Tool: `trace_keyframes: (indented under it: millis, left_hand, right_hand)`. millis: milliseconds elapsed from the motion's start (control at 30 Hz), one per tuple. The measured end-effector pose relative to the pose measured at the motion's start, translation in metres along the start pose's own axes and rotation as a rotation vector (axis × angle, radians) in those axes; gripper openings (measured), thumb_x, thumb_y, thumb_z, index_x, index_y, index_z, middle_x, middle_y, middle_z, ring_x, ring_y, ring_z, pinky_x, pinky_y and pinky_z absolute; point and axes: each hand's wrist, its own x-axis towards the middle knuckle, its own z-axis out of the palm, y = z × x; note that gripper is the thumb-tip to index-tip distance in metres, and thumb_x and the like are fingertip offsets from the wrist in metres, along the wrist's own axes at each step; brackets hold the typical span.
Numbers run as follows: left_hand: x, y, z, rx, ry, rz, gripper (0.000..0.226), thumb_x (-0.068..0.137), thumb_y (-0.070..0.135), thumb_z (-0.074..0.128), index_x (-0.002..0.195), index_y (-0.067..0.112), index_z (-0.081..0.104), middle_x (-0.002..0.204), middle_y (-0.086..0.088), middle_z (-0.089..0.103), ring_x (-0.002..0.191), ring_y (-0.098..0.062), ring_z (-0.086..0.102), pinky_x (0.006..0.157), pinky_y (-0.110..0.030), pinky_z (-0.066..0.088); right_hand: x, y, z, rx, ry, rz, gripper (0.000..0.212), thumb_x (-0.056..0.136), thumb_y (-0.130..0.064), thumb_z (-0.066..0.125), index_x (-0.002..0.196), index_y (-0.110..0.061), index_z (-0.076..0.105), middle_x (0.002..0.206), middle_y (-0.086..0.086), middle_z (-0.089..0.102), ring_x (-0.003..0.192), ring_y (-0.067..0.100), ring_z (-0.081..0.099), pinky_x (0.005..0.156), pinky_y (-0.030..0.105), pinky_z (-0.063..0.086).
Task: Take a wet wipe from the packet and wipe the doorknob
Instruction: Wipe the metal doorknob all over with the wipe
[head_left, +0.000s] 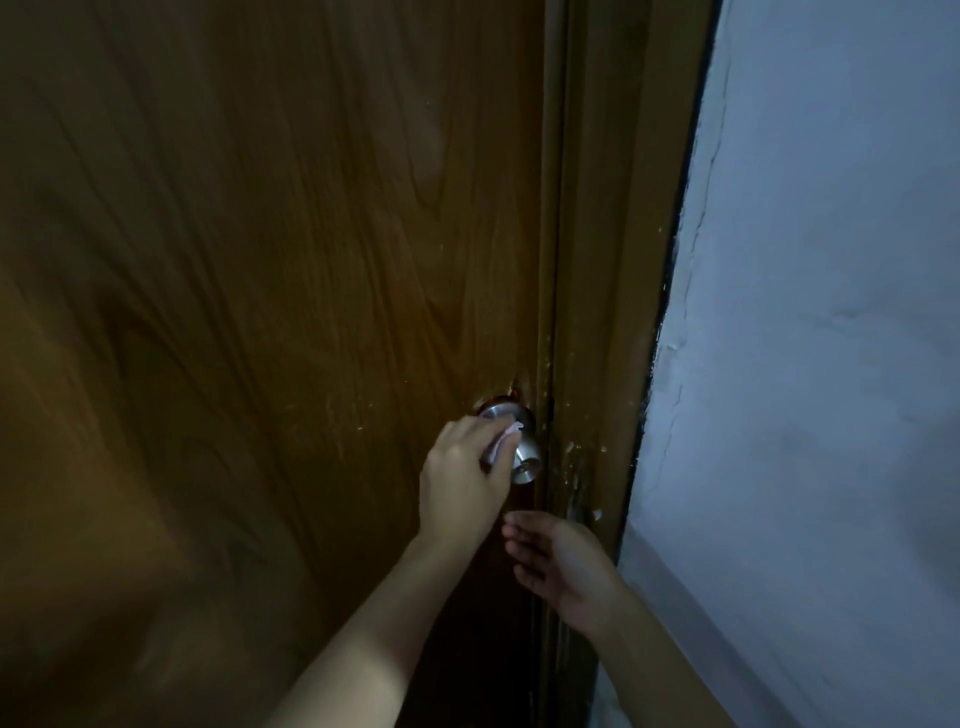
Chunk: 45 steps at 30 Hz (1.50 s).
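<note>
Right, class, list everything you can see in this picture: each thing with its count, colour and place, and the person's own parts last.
door: one, brown wood grain, fills the left and middle
door frame: one, brown, right of the door
wall: one, pale bluish white, far right
doorknob: one, silver metal, at the door's right edge
wet wipe: one, white, pressed on the doorknob
left hand: one, holds the wet wipe against the doorknob
right hand: one, open and empty, below the doorknob
</note>
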Motion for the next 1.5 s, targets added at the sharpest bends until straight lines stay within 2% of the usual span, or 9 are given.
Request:
trace_keyframes:
  millis: [200,400,600,800,933,1100,1233,1333,1500]
  left_hand:
    - [-0.001,-0.002,-0.002,0.141,-0.133,0.325,0.026,0.085,0.028,0.052,0.099,0.018,0.071,0.096,0.002,0.069,0.094,-0.004,0.048,0.076,-0.009,0.038]
    - [-0.002,-0.013,-0.004,0.302,-0.138,0.6,0.024,0.082,0.014,0.051,0.093,0.017,0.072,0.091,0.001,0.07,0.085,-0.008,0.045,0.066,-0.02,0.045]
    - [-0.008,-0.018,-0.011,0.266,-0.186,0.624,0.014,0.081,0.011,0.06,0.09,0.012,0.071,0.084,-0.002,0.067,0.077,-0.009,0.052,0.057,-0.022,0.05]
    - [0.006,-0.002,-0.011,0.246,-0.156,0.424,0.024,0.086,0.023,0.053,0.099,0.014,0.071,0.092,-0.002,0.069,0.083,-0.012,0.058,0.069,-0.017,0.046]
    - [0.006,-0.008,-0.012,0.196,-0.175,0.298,0.027,0.089,0.023,0.05,0.11,0.014,0.066,0.096,-0.004,0.068,0.087,-0.015,0.059,0.072,-0.023,0.049]
    - [-0.011,-0.01,-0.014,-0.179,-0.182,-0.229,0.028,0.091,0.017,0.052,0.116,0.011,0.062,0.104,-0.002,0.066,0.094,-0.01,0.063,0.078,-0.01,0.047]
    - [-0.021,-0.007,-0.015,-0.641,-0.334,-0.663,0.026,0.09,0.012,0.052,0.113,0.015,0.062,0.11,-0.001,0.069,0.099,-0.007,0.064,0.087,-0.024,0.051]
    - [-0.026,-0.004,-0.01,-0.717,-0.342,-0.758,0.03,0.089,0.014,0.053,0.115,0.027,0.058,0.11,0.006,0.068,0.106,-0.007,0.06,0.096,-0.03,0.044]
    - [-0.029,0.006,-0.006,-0.723,-0.356,-0.756,0.029,0.092,0.014,0.046,0.113,0.029,0.059,0.093,0.019,0.066,0.077,0.012,0.061,0.065,-0.01,0.04]
  right_hand:
    - [0.001,0.0,0.0,0.04,-0.01,0.023,0.014,0.088,-0.011,0.053,0.087,-0.009,0.067,0.085,0.007,0.064,0.079,0.019,0.056,0.073,0.033,0.043]
    - [-0.001,0.004,-0.004,0.025,0.014,0.052,0.012,0.085,-0.011,0.057,0.089,-0.008,0.068,0.085,0.007,0.066,0.079,0.018,0.058,0.071,0.033,0.044]
    - [-0.004,0.003,-0.017,0.024,0.047,0.042,0.015,0.086,-0.01,0.054,0.093,-0.006,0.067,0.084,0.007,0.065,0.077,0.019,0.057,0.067,0.032,0.043]
    - [-0.004,0.002,-0.01,0.117,0.054,0.006,0.022,0.092,-0.018,0.047,0.104,-0.011,0.064,0.095,0.009,0.067,0.087,0.022,0.061,0.071,0.035,0.047]
    - [0.0,-0.005,0.002,0.231,-0.13,-0.131,0.029,0.098,-0.026,0.034,0.12,-0.027,0.053,0.117,0.008,0.065,0.107,0.025,0.061,0.082,0.041,0.05]
    - [0.001,-0.012,0.011,0.062,-0.119,-0.222,0.029,0.098,-0.026,0.037,0.121,-0.025,0.054,0.115,0.006,0.065,0.104,0.021,0.062,0.083,0.04,0.05]
    - [0.001,-0.012,0.009,0.012,-0.056,-0.236,0.024,0.096,-0.022,0.041,0.109,-0.027,0.061,0.109,0.001,0.065,0.103,0.018,0.058,0.084,0.039,0.048]
    - [0.001,-0.01,0.011,0.05,-0.119,-0.253,0.025,0.091,-0.011,0.049,0.106,-0.022,0.065,0.114,0.002,0.064,0.106,0.018,0.059,0.084,0.038,0.05]
    - [0.003,0.004,0.018,-0.012,0.244,-0.469,0.021,0.08,-0.004,0.066,0.098,-0.015,0.07,0.09,0.003,0.073,0.08,0.011,0.07,0.062,0.021,0.055]
